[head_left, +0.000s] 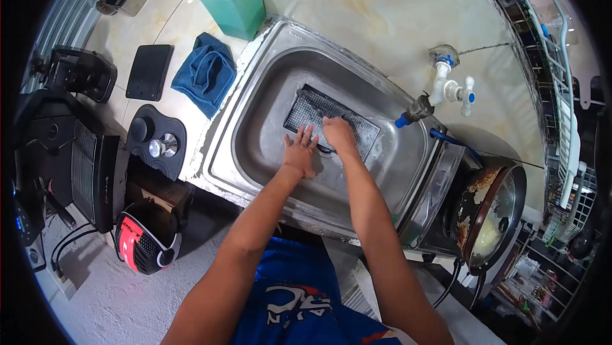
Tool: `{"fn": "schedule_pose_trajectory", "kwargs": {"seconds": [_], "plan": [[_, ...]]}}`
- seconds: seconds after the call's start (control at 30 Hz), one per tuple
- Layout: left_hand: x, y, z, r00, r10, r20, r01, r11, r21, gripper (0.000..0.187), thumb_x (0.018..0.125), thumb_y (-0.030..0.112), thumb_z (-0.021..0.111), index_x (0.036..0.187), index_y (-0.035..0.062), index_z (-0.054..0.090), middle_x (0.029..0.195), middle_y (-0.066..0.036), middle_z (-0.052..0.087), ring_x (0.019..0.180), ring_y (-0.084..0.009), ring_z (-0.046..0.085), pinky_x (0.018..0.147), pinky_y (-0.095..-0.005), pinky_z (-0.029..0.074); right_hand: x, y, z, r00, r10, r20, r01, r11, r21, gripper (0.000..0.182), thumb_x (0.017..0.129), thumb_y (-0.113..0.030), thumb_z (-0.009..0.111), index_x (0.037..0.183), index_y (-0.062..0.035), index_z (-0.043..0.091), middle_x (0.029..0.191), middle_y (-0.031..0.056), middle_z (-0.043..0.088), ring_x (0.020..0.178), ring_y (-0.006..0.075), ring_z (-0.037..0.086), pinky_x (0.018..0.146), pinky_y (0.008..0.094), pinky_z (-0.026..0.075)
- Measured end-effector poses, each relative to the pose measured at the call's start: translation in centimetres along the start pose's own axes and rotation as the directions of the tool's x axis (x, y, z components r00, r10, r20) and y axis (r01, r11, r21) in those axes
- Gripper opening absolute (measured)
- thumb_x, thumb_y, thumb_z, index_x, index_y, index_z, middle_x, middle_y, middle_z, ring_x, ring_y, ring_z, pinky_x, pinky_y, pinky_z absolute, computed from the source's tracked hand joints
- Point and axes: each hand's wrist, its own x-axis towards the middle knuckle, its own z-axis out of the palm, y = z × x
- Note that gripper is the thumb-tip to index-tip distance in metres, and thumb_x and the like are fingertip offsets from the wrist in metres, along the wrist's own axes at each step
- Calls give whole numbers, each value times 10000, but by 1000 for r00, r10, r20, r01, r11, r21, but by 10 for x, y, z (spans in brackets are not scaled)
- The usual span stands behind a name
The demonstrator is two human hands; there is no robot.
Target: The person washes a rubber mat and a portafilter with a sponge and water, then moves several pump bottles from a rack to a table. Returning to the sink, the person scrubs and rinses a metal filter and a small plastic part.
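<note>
A rectangular drip tray [366, 133] with a perforated metal top and dark edges lies in the stainless steel sink [255, 115]. My left hand [301, 154] is open at the tray's near left edge, its fingers spread and the fingertips by the metal. Over the middle of the tray, my right hand [338, 134] is closed. A dark, slim shape shows beyond its fingers over the tray; I cannot make out what it is. The drain is partly hidden between my hands.
A white tap [446, 87] with a blue-tipped spout overhangs the sink's right side. Left of the sink are a blue cloth [205, 74], a green soap bottle [233, 7], a tamper [164, 146] on a black mat and a coffee machine [89, 160]. A pan [494, 224] stands right.
</note>
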Motion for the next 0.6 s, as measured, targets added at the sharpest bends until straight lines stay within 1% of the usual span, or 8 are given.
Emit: {"fn": "schedule_pose_trajectory", "kwargs": {"seconds": [0.1, 0.17, 0.27, 0.33, 0.43, 0.5, 0.57, 0.6], "plan": [[-1, -1, 7, 999, -4, -41, 4, 1000, 3, 1046, 596, 507, 732, 1443, 153, 231, 1531, -97, -18, 1409, -288, -10, 1064, -590, 179, -31, 57, -31, 996, -92, 4, 92, 995, 51, 392, 887, -340, 454, 946, -11, 658, 913, 268, 616, 933, 430, 569, 841, 461, 450], [-1, -2, 4, 999, 6, -32, -6, 1000, -3, 1049, 588, 500, 728, 1444, 159, 228, 1531, -90, -3, 1408, -287, -7, 1067, -583, 174, -32, 171, -12, 990, -135, 33, 139, 946, -293, 368, 879, -315, 471, 957, -6, 656, 870, 271, 617, 888, 404, 593, 801, 448, 467], [-1, -5, 2, 999, -6, -32, 6, 1000, 11, 1051, 587, 491, 730, 1447, 165, 220, 1531, -92, 4, 1408, -291, -6, 1070, -577, 169, -40, 168, -38, 958, -129, 255, 240, 846, -477, 345, 861, -305, 498, 971, -19, 657, 834, 260, 618, 847, 376, 610, 768, 428, 475], [-2, 3, 5, 999, -2, -53, 4, 999, 35, 1051, 595, 488, 737, 1448, 164, 215, 1530, -101, -4, 1408, -295, -10, 1071, -579, 169, -32, 115, -7, 973, -203, -110, 212, 975, 73, 334, 856, -303, 508, 962, -25, 661, 791, 263, 614, 825, 383, 610, 757, 428, 472], [1, -2, 3, 1000, 7, 17, -9, 991, 133, 1073, 589, 482, 738, 1453, 157, 192, 1529, -105, -1, 1407, -298, -3, 1074, -571, 164, -24, 28, -7, 1000, 6, 8, -7, 991, 133, 330, 859, -298, 502, 956, -25, 661, 816, 266, 614, 856, 386, 603, 771, 440, 467], [2, -5, 7, 1000, 12, -5, -12, 992, 122, 1066, 590, 472, 738, 1452, 155, 196, 1529, -106, -1, 1407, -299, 4, 1076, -570, 159, -41, 64, 2, 998, 18, 55, -24, 992, 126, 362, 872, -328, 483, 963, -25, 658, 872, 260, 619, 887, 400, 593, 793, 464, 457], [-4, -2, 4, 998, 34, -45, -31, 998, 59, 1030, 606, 436, 729, 1448, 145, 211, 1527, -115, 19, 1406, -306, 37, 1082, -564, 144, -67, 146, 3, 996, -65, 61, 76, 975, -208, 397, 884, -345, 467, 956, 1, 649, 884, 267, 618, 877, 419, 589, 797, 484, 453], [-4, -2, -1, 997, 36, -67, -32, 998, 54, 1030, 606, 436, 729, 1448, 145, 211, 1527, -115, 19, 1406, -306, 37, 1082, -564, 144, -87, 167, -14, 996, 75, 49, -62, 975, -215, 399, 888, -338, 465, 937, 16, 643, 878, 273, 616, 858, 425, 589, 784, 487, 456]]}}
